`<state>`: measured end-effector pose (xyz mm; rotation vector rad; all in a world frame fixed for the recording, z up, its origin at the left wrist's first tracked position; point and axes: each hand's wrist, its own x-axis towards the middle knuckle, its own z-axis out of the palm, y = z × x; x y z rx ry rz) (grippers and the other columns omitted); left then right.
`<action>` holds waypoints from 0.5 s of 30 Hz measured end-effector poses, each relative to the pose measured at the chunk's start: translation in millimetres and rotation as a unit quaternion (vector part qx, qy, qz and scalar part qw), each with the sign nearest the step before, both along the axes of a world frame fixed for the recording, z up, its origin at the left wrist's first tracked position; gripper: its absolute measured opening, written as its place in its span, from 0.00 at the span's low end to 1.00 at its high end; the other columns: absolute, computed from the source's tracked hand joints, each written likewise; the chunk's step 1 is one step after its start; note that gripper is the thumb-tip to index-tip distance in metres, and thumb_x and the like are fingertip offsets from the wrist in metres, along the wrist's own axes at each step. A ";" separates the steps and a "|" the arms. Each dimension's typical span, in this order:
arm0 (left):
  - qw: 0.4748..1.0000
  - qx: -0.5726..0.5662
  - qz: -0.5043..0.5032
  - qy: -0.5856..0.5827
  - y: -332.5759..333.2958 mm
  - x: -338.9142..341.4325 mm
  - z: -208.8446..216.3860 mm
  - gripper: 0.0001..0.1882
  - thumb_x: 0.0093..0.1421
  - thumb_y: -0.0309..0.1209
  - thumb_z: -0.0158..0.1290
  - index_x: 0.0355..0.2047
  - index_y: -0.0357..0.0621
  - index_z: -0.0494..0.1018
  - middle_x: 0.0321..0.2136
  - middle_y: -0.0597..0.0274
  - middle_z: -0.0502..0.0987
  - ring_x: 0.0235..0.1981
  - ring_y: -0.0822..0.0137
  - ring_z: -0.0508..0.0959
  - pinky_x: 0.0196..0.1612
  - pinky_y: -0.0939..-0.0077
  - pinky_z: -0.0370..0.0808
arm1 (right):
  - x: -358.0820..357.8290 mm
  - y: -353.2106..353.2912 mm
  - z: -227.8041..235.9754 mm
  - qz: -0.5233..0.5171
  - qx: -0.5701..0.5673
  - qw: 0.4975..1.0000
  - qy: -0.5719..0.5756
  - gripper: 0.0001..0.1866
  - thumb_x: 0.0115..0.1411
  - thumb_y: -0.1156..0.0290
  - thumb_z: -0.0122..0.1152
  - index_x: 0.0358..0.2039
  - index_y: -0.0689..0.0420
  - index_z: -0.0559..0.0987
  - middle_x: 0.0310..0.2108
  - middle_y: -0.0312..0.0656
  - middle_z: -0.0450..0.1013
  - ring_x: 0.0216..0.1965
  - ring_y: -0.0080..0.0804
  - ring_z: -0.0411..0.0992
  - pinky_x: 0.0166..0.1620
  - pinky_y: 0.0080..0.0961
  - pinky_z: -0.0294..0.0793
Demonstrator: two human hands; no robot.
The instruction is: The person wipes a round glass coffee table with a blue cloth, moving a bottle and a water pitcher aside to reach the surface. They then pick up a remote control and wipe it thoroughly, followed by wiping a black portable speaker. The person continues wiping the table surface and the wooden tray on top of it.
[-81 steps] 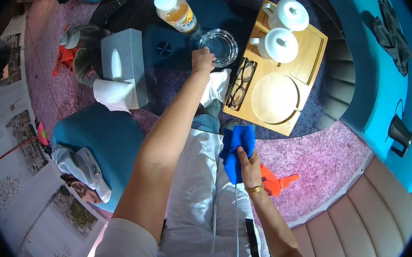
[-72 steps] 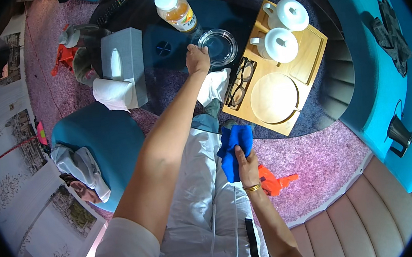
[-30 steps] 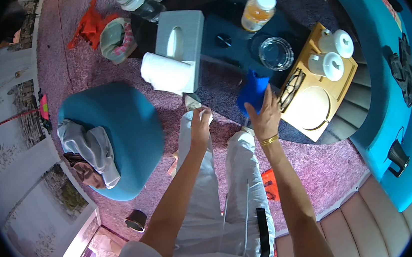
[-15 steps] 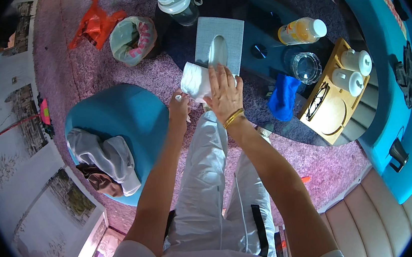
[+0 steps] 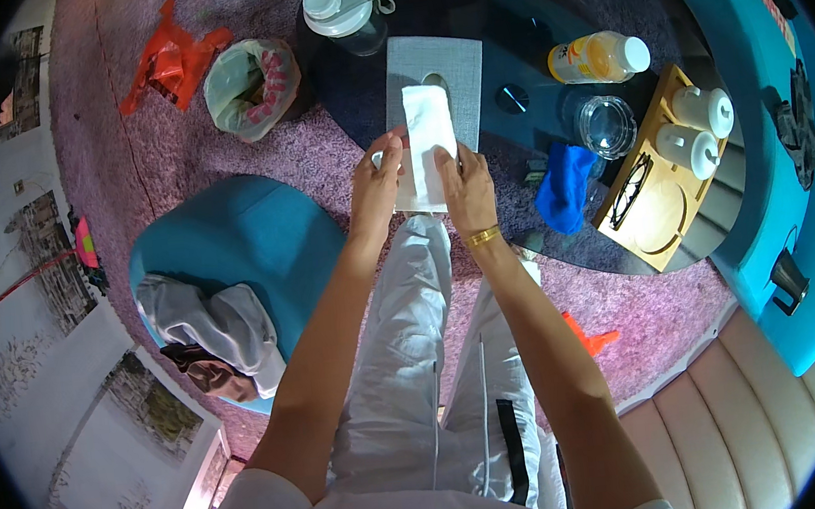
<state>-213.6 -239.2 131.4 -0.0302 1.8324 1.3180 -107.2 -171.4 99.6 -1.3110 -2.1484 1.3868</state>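
Note:
A folded stack of white tissues (image 5: 430, 138) lies over the grey tissue box (image 5: 464, 70), covering most of its oval opening. My right hand (image 5: 467, 189) grips the stack's right edge, thumb on top and the other fingers partly hidden. My left hand (image 5: 376, 190) is at the left edge with its fingers curled. A small crumpled white scrap (image 5: 379, 159), which looks like tissue, shows between those fingers. Whether the left fingertips also touch the stack is hard to see.
On the dark glass table stand a lidded cup (image 5: 342, 13), an orange drink bottle (image 5: 596, 59), a glass ashtray (image 5: 607, 126) and a wooden tray (image 5: 658, 228) with white mugs. A blue cloth (image 5: 564, 188) lies nearby. Left are a lined bin (image 5: 230, 99) and teal pouf (image 5: 245, 222).
The white tissues have turned from a slanted bundle beside the box to a lengthwise stack over it. My right hand has moved from flat on top to its right edge; my left hand moved right.

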 end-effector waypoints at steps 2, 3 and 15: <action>1.000 -0.017 -0.019 0.002 4.5 -2.5 -1.1 0.22 0.57 0.44 0.49 0.45 0.42 0.70 0.29 0.67 0.74 0.28 0.78 0.68 0.30 0.85 0.66 | -6.6 -0.5 -6.7 -0.023 0.029 0.999 -0.005 0.21 0.56 0.61 0.52 0.42 0.67 0.69 0.36 0.58 0.67 0.38 0.52 0.66 0.41 0.38 0.67; 0.999 -0.026 -0.021 0.009 6.2 -2.3 0.9 0.22 0.57 0.44 0.49 0.45 0.41 0.70 0.29 0.66 0.74 0.27 0.78 0.68 0.30 0.84 0.67 | -13.6 0.4 4.6 -0.052 0.007 0.999 0.002 0.21 0.56 0.62 0.52 0.43 0.66 0.69 0.37 0.58 0.67 0.39 0.52 0.66 0.43 0.38 0.66; 0.974 -0.069 -0.191 0.099 7.6 -4.6 -12.7 0.23 0.58 0.41 0.48 0.48 0.35 0.67 0.37 0.54 0.75 0.39 0.72 0.73 0.40 0.80 0.69 | -27.1 -2.6 4.3 -0.057 0.069 0.995 -0.041 0.24 0.50 0.74 0.55 0.49 0.67 0.65 0.40 0.57 0.66 0.39 0.51 0.66 0.43 0.39 0.67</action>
